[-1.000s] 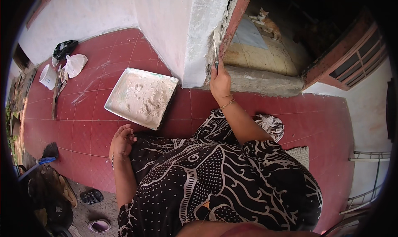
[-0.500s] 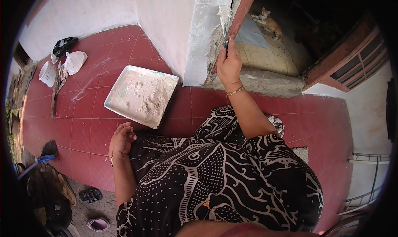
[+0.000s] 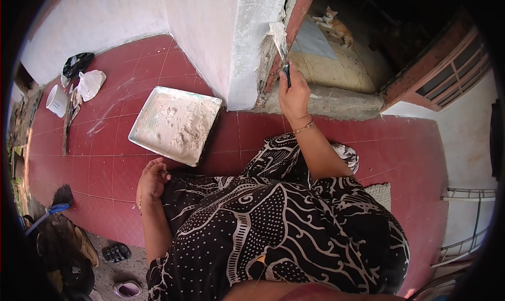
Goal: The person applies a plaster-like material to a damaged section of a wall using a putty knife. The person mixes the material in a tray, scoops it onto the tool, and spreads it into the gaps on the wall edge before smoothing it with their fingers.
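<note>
My right hand (image 3: 295, 97) is closed round the dark handle of a putty knife (image 3: 285, 72). Pale, wet filler (image 3: 277, 31) coats its blade, which points up beside the rough, broken edge of the white wall (image 3: 259, 43) and the reddish door frame (image 3: 294, 22). To the left, a square tray (image 3: 141, 124) lies on the floor with creamy filler (image 3: 176, 122) spread and heaped inside. My left hand (image 3: 152, 179) rests by my knee, just off the tray's near side. Its fingers are curled together and nothing shows in them.
A concrete sill (image 3: 336, 102) crosses the doorway; beyond it a ginger and white cat (image 3: 339, 30) lies on the floor. Far left are a white bucket (image 3: 57, 101), a white plastic bag (image 3: 91, 84) and a black bag (image 3: 77, 64). A broom (image 3: 60, 198) and footwear (image 3: 115, 252) lie lower left.
My right hand has come lower and nearer to me with the putty knife, whose blade now shows more fully beside the wall edge. My left hand stays by the knee.
</note>
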`<state>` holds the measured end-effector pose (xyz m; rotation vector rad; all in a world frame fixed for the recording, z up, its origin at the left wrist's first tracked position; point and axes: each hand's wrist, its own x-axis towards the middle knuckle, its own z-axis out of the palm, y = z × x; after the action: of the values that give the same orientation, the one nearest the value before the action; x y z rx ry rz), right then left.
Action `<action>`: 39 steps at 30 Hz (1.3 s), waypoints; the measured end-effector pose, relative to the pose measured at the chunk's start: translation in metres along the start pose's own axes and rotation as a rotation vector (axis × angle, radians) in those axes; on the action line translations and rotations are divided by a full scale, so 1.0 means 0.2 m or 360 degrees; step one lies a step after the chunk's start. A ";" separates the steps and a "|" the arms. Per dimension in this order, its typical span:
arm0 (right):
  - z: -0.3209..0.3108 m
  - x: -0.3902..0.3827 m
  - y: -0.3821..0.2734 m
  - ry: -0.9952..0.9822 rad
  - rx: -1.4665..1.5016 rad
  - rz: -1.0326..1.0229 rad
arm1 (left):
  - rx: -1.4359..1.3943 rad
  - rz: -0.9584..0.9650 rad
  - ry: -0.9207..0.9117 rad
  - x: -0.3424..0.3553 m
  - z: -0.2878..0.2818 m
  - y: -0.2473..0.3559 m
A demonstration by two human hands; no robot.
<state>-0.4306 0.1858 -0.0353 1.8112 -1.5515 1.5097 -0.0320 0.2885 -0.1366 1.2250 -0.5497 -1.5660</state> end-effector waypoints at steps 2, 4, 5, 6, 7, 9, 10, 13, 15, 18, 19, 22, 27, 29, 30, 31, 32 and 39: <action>0.03 0.00 0.02 -0.0007 -0.0108 0.0028 | -0.0004 0.0011 0.0003 0.00 0.00 0.00; 0.03 -0.10 0.00 -0.0172 -0.0186 0.0158 | -0.0081 0.0017 -0.0011 -0.01 -0.02 -0.02; 0.02 -0.16 -0.02 -0.0337 -0.0273 0.0293 | -0.0083 0.0021 -0.0008 -0.01 -0.03 -0.02; 0.01 -0.22 -0.02 -0.0334 -0.0269 0.0290 | -0.0089 0.0023 -0.0009 -0.01 -0.03 -0.02; -0.01 -0.28 -0.02 -0.0395 -0.0264 0.0348 | -0.0096 0.0023 -0.0011 0.00 -0.03 -0.01; -0.04 -0.32 -0.05 -0.0403 -0.0205 0.0410 | -0.0088 0.0019 -0.0026 0.01 -0.03 -0.01; -0.06 -0.30 -0.07 -0.0408 -0.0207 0.0416 | -0.0073 0.0010 -0.0036 0.01 -0.03 -0.01; -0.12 -0.12 -0.17 -0.0134 0.0124 0.0332 | 0.0002 0.0001 0.0012 0.00 0.00 0.01; -0.07 -0.06 -0.16 -0.0118 0.0277 0.0399 | 0.0000 -0.0001 0.0005 0.00 -0.01 0.00; 0.01 -0.03 -0.16 -0.0118 0.0472 0.0480 | -0.0015 0.0013 0.0012 -0.01 0.00 0.00; 0.03 -0.04 -0.16 -0.0134 0.0510 0.0496 | -0.0027 0.0029 0.0023 -0.01 0.00 0.00; 0.08 -0.19 -0.12 -0.0099 0.0156 0.0291 | -0.0066 0.0048 0.0020 -0.02 0.00 0.00; 0.03 -0.39 -0.07 -0.0508 0.0284 0.0793 | -0.0058 0.0039 0.0014 0.00 -0.02 -0.01; 0.01 -0.36 -0.04 -0.0445 0.0382 0.0798 | -0.0048 0.0033 0.0009 0.01 -0.01 -0.01; -0.01 -0.31 -0.06 -0.0386 0.0484 0.0804 | -0.0035 0.0030 0.0023 0.01 -0.01 -0.01; 0.00 -0.27 -0.07 -0.0316 0.0505 0.0732 | -0.0022 0.0027 0.0035 0.02 -0.01 -0.01; 0.00 -0.22 -0.09 -0.0318 0.0504 0.0737 | -0.0020 0.0022 0.0037 0.02 -0.01 -0.01; 0.09 -0.37 0.01 -0.0345 0.0209 0.0396 | -0.0053 0.0044 0.0091 -0.01 -0.01 -0.01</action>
<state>-0.4114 0.2099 -0.1058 1.9706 -1.8807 1.6002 -0.0315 0.2911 -0.1376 1.2281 -0.5000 -1.5065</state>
